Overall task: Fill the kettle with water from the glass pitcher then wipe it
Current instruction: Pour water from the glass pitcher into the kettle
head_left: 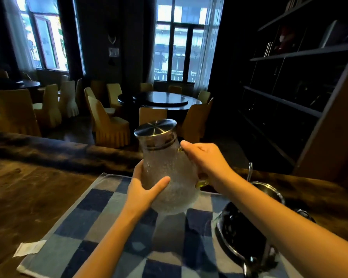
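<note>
The glass pitcher (165,169) has a dimpled, frosted body, a steel lid and a yellowish handle on its right side. It is lifted above the blue checkered towel (100,221) and leans slightly left. My left hand (147,189) cups its lower left side. My right hand (205,159) is wrapped around the handle. The kettle (245,235) is a dark, shiny metal vessel at the lower right of the towel, partly hidden under my right forearm. Whether the kettle's lid is on, I cannot tell.
A dark wooden counter (28,187) lies under the towel. A white paper tag (29,248) sits at the towel's left edge. A shiny metal bowl with a thin rod (263,187) stands behind the kettle. Dark shelves (289,97) rise at the right; chairs and a round table stand beyond.
</note>
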